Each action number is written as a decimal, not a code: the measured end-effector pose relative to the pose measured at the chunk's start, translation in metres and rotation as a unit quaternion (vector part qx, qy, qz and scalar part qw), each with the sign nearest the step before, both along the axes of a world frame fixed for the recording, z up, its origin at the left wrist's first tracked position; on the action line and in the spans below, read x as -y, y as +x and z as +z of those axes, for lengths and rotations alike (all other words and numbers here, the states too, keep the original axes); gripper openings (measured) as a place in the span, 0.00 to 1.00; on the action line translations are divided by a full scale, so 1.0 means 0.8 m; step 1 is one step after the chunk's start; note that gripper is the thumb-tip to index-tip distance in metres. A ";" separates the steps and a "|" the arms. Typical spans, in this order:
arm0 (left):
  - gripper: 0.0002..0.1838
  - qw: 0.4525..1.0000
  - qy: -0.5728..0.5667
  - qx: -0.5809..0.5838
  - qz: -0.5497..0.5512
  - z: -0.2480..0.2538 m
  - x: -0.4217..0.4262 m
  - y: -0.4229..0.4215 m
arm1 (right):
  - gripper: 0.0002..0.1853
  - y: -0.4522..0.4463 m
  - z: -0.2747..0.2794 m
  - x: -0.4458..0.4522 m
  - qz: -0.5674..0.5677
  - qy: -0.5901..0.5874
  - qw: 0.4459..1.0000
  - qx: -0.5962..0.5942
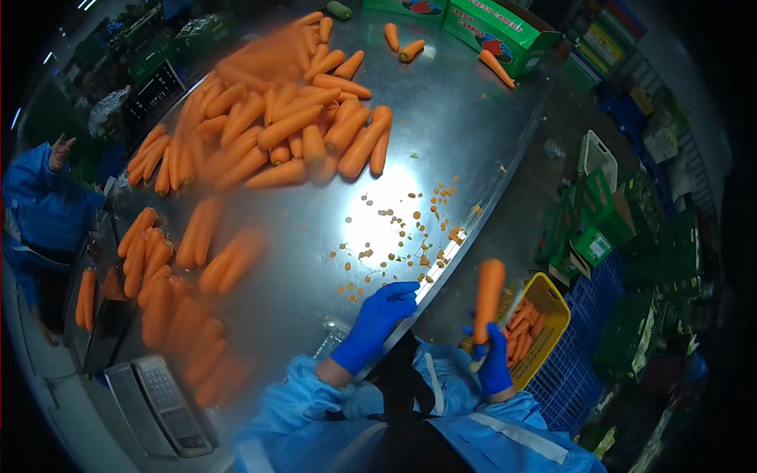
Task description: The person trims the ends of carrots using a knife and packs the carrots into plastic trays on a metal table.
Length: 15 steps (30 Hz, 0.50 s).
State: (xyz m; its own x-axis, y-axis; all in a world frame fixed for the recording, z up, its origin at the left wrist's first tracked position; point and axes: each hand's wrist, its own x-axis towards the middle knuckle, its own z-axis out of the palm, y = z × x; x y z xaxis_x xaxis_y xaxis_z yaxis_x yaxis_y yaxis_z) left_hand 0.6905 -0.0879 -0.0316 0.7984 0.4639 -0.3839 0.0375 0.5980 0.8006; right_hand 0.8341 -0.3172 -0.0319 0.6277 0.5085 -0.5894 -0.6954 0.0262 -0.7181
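In my right hand point(497, 364), gloved in blue, a large carrot point(490, 288) stands upright, its thick end up. A pale slim thing shows beside that hand, too unclear to name. My left hand point(380, 323), also in a blue glove, is at the near edge of the metal table point(449, 150); its fingers stretch to the right and nothing shows in them. Just beyond it lie many small carrot trimmings point(402, 232). A big heap of carrots point(276, 126) covers the far left of the table, and more carrots point(158, 276) lie in groups at the left.
Beside my right hand stands a yellow crate point(556, 315) with carrots in it. Green carrot cartons point(501, 35) are at the table's far end, more green boxes point(595, 221) at right. A scale point(162, 402) sits lower left. Another person point(47, 205) in blue stands at left.
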 end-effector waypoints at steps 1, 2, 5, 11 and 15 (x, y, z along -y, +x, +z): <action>0.21 1.000 -0.004 -0.001 0.014 -0.001 -0.008 -0.005 | 0.25 0.023 -0.040 0.030 -0.059 -0.015 0.998 -0.003; 0.20 1.000 -0.007 -0.002 0.028 -0.001 -0.016 -0.012 | 0.25 0.049 -0.080 0.064 -0.118 -0.037 0.992 -0.013; 0.18 0.996 -0.005 -0.038 0.080 0.003 -0.041 -0.039 | 0.27 0.124 -0.154 0.178 -0.194 -0.133 0.972 -0.020; 0.16 0.976 -0.001 -0.118 0.185 -0.014 -0.081 -0.090 | 0.26 0.207 -0.196 0.255 -0.215 -0.166 0.961 0.048; 0.15 0.961 0.045 -0.126 0.244 -0.008 -0.126 -0.093 | 0.17 0.200 -0.159 0.111 -0.105 -0.309 0.931 0.164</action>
